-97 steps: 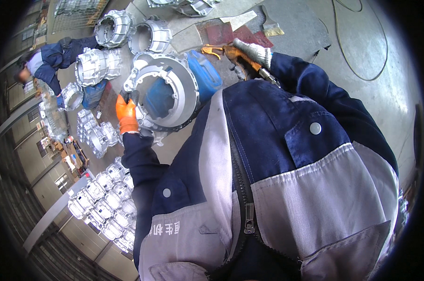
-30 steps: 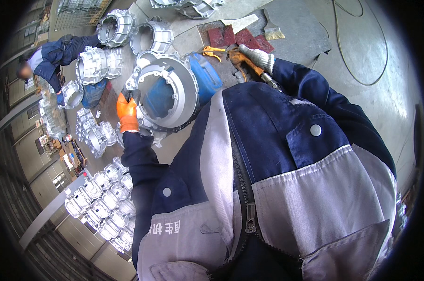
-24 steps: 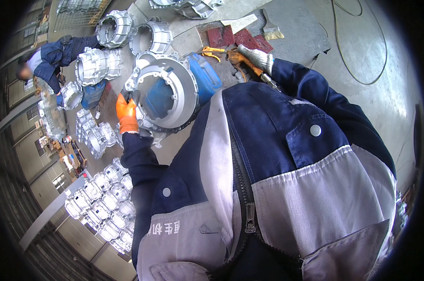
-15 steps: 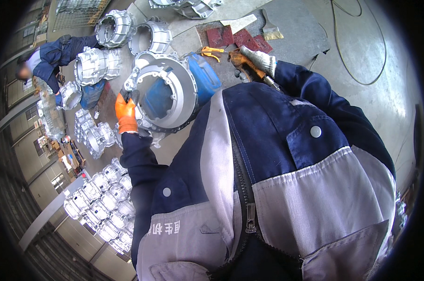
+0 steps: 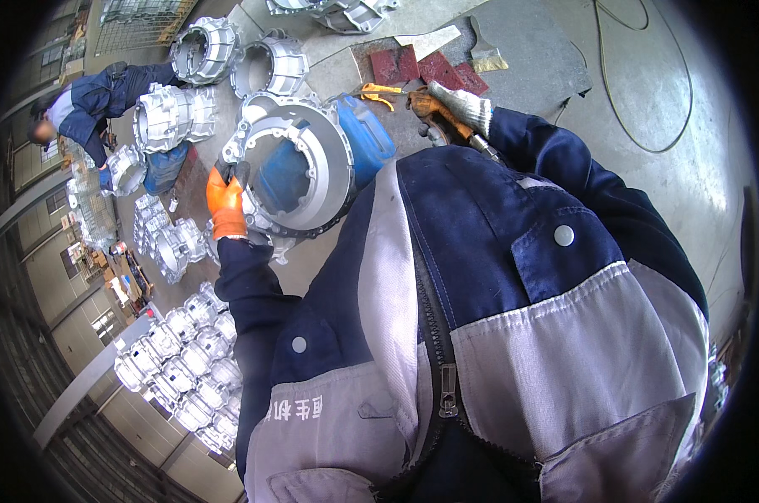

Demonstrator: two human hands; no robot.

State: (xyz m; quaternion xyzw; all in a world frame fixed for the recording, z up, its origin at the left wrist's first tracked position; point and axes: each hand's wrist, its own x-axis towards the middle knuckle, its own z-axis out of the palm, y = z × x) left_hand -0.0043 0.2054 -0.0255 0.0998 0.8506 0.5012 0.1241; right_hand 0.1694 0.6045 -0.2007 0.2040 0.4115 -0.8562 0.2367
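Note:
My left hand (image 5: 226, 204), in an orange glove with dark fingertips, is closed on the near-left edge of a large silver cast housing (image 5: 319, 172). The housing is a wide open ring, and a blue container shows through its opening. On the right, my right hand (image 5: 466, 109) wears a whitish knit glove. It is wrapped round a worn orange air tool (image 5: 430, 106) with a metal fitting at its lower end. Part of the tool is hidden by the glove. Just left of the tool lies a yellow blow gun (image 5: 381, 90).
A blue jerrycan (image 5: 367, 138) stands beside the housing. Dark red pads (image 5: 438, 71) and a brush (image 5: 486, 57) lie beyond the tool. More silver housings (image 5: 171, 117) stand to the left, where a co-worker (image 5: 90, 109) bends over one. A hose (image 5: 689, 92) curves across the right floor.
My right hand and the air tool have shifted very slightly to the left. My left hand stays in place on the housing.

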